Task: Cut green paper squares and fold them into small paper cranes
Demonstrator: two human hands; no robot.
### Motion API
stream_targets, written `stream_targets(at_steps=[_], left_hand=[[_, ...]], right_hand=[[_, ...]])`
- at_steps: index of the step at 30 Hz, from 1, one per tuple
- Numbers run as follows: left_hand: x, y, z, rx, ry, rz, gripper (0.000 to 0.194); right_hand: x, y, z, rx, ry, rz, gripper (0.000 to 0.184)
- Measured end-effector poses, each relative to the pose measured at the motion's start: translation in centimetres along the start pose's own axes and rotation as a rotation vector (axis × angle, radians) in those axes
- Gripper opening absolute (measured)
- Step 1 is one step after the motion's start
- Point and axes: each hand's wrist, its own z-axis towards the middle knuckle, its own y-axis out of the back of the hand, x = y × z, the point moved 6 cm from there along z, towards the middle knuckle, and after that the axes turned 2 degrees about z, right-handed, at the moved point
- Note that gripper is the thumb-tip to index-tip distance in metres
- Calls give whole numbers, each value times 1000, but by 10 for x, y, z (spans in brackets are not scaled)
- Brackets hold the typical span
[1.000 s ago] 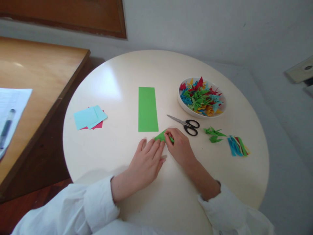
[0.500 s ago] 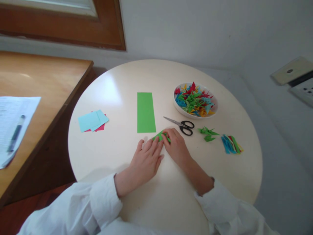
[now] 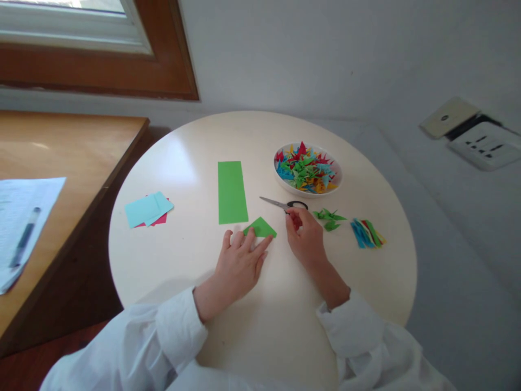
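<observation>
A green paper [image 3: 260, 227], folded into a triangle, lies on the round table in front of me. My left hand [image 3: 240, 260] rests flat with fingers spread, its fingertips pressing the triangle's lower edge. To the right, my right hand [image 3: 306, 239] has its fingers curled in, thumb and forefinger close together. It covers the lower handle loop of the scissors [image 3: 280, 204]; whether it touches them or pinches something small is hidden. Beyond the triangle lies a green paper strip [image 3: 233, 193]. Small green folded paper cranes [image 3: 328, 215] are right of the scissors.
A white oval bowl [image 3: 285, 185] full of colourful paper cranes stands at the back right. Narrow folded paper pieces [image 3: 367, 233] lie at the right. Light blue and red paper squares [image 3: 148, 209] lie at the left. A wooden desk [image 3: 93, 146] holds papers and a pen [image 3: 25, 237].
My right hand has let go of the green paper and moved right, over the scissors' handle. The triangle now shows more fully under my left fingers. The whole view has shifted slightly.
</observation>
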Motion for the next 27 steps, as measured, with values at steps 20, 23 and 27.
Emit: stream_targets(at_steps=[20,23,27], left_hand=[[18,-1,16,-101,64,-97,29],[22,-2,20,-118,43,-125,29],[23,-8,26,-80,-26,-128,21]], right_hand=[[-18,-16,1,119,70,-219,35],[-19,-13,1,100,48,-247,34],[-23,-12,0,110,-10,-355,32]])
